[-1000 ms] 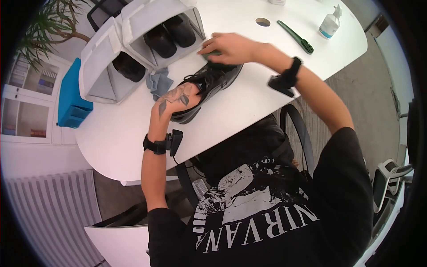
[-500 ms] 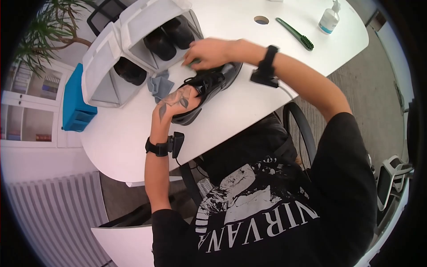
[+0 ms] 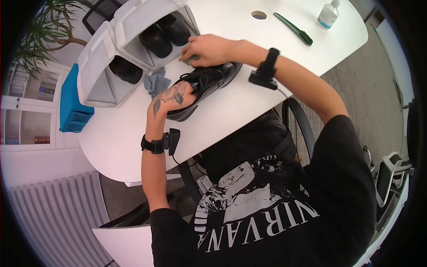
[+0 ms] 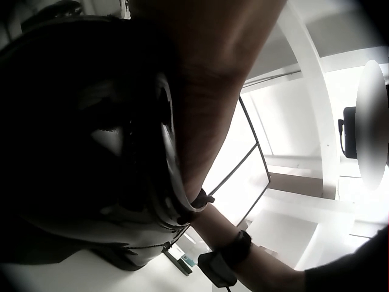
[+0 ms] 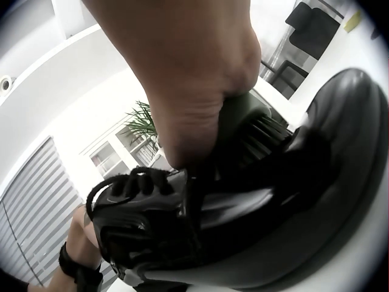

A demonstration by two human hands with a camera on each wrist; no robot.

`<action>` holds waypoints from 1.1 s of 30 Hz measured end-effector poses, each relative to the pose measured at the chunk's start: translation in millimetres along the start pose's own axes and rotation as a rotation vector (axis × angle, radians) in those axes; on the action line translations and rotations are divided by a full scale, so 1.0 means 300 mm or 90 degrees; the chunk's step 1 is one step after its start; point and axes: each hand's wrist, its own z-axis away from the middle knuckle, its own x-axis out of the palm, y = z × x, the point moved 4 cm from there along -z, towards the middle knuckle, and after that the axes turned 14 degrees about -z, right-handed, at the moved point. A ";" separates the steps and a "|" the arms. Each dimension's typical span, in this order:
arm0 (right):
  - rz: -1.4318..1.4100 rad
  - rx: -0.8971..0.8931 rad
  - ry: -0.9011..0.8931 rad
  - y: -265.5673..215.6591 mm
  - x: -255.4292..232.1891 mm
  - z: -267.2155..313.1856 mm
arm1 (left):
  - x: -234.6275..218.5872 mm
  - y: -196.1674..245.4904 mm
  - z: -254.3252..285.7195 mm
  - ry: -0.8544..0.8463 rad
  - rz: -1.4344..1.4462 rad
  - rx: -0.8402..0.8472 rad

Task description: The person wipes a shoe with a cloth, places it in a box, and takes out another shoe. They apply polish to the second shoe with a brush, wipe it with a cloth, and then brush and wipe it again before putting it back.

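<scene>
A glossy black lace-up shoe [image 3: 219, 77] lies on the table, its toe pointing up and right in the head view. My left hand [image 3: 177, 96] reaches into its opening, with the fingers hidden inside; the left wrist view shows that hand [image 4: 203, 115] beside the dark shoe [image 4: 91, 158]. My right hand [image 3: 211, 50] grips a small green brush [image 3: 193, 58] at the shoe's far side. In the right wrist view, the brush [image 5: 234, 118] has its dark bristles against the shoe [image 5: 237, 213], in front of the laces, under my hand [image 5: 194, 79].
Two white boxes [image 3: 95, 87] holding black shoes [image 3: 155, 41] stand behind at left, near a grey-blue cloth [image 3: 156, 83]. A long green brush [image 3: 294, 29], a pump bottle [image 3: 328, 16] and a table hole [image 3: 259, 15] are farther right. A teal box [image 3: 74, 104] stands at left.
My right hand has moved with the small brush from above the toe to the shoe's far side, nearer the laces. My left hand has stayed in the shoe.
</scene>
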 end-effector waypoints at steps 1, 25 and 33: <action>0.004 0.008 0.014 0.014 -0.017 0.030 | 0.000 -0.014 0.010 -0.001 0.002 -0.001; -0.038 0.176 0.393 0.007 -0.099 0.432 | 0.028 -0.084 -0.018 0.002 0.029 0.058; 0.052 0.297 0.449 0.151 -0.102 0.261 | 0.012 -0.029 -0.047 0.008 -0.045 0.038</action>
